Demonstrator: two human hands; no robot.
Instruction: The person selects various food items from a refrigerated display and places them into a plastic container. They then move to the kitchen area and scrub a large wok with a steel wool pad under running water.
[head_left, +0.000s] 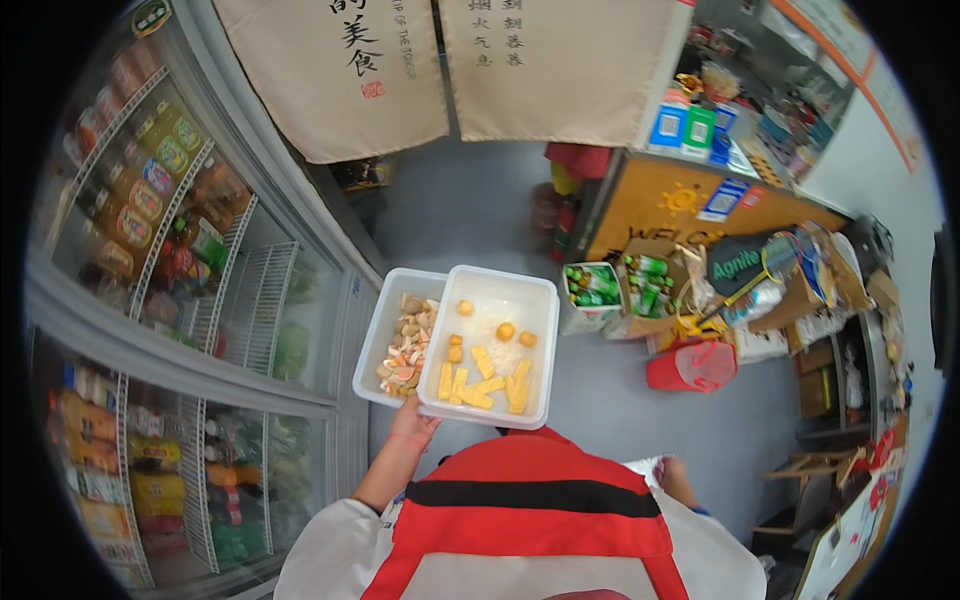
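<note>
Two white plastic tubs are carried in front of me by my left hand, which grips them at the near edge. The right tub overlaps the rim of the left tub. Yellow sticks and several browned cubes lie in the right one. In the left one are pale brown round pieces and white-and-orange pieces. My right hand is low beside the red apron, partly hidden, at a shiny silvery item whose kind I cannot tell.
A glass-door drinks fridge stands at the left. Fabric door curtains hang ahead, near a counter. Crates of green bottles, a red bin and bags stand on the right floor. A wooden chair is at the lower right.
</note>
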